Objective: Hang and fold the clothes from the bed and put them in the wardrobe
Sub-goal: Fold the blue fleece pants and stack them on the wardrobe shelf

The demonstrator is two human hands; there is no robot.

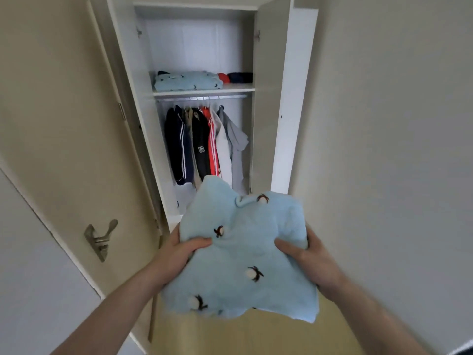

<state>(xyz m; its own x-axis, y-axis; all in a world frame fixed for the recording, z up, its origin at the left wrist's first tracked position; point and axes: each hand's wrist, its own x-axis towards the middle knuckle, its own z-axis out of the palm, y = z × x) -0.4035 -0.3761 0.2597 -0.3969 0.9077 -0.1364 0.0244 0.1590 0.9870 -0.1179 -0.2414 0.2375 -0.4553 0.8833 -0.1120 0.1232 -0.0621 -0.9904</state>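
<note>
Both hands, left [179, 252] and right [311, 260], grasp a folded blue fleece [240, 254] by its side edges before the wardrobe [204, 89]. It looks soft, light and floppy, so support from underneath seems wise.

Perhaps a small white logo, unreadable, on black hanging garment [201, 149]

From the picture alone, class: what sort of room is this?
Most likely a bedroom: an open wardrobe with hanging clothes on a rail, folded clothes on its shelf, and a room door beside it.
</note>
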